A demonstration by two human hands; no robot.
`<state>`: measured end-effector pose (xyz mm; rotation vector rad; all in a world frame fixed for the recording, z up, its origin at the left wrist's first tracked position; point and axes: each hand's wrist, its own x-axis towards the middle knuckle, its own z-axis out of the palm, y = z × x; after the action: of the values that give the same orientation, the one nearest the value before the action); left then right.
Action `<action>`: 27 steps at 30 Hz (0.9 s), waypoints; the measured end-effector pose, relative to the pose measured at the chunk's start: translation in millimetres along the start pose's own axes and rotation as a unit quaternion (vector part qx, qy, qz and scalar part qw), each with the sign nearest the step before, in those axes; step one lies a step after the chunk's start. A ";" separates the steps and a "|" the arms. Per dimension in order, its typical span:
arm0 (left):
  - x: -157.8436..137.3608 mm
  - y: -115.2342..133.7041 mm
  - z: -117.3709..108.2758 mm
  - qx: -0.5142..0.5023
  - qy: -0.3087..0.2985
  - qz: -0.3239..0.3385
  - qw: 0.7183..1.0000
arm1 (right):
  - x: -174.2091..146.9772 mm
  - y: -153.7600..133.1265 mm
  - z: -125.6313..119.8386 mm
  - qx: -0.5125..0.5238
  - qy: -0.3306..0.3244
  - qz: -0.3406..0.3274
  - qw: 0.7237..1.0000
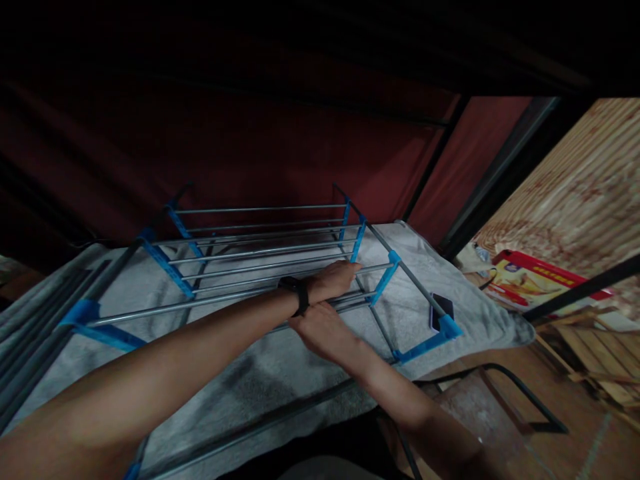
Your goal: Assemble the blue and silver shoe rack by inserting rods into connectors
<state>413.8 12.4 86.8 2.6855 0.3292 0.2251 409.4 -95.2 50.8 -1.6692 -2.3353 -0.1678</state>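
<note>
A drying rack (255,252) of grey metal rods and blue plastic joints (385,283) lies on a grey cloth. My left hand (334,280), with a black watch (296,287) on its wrist, is closed on a rod near the right side of the rack. Right below that wrist is my right hand (320,327), at the lower rods of the same section. Its fingers are hidden behind my left wrist and the rods, so their grip does not show. The forearms come together in the middle of the rack.
A phone (440,312) lies on the grey cloth (415,257) by the rack's right corner. Several loose grey tubes (45,327) lie at the far left. Dark frame posts and a red-brown panel (280,153) stand behind. A red and yellow box (537,280) and wooden slats (595,350) are at right.
</note>
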 end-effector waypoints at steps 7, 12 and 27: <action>-1.2 -2.3 -0.3 -0.007 -0.012 0.016 1.000 | -122.7 89.8 -90.7 0.132 0.203 0.188 0.952; -1.3 0.3 -3.7 -0.004 -0.018 0.008 1.000 | -133.7 178.7 -102.6 0.368 0.254 0.426 0.787; -9.9 -14.8 1.6 -0.004 -0.006 0.006 1.000 | -106.4 179.4 -41.2 0.552 0.211 0.402 0.699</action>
<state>401.8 22.2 78.0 2.6799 0.3070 0.2139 616.5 -142.9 49.7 -1.4824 -0.7772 0.7780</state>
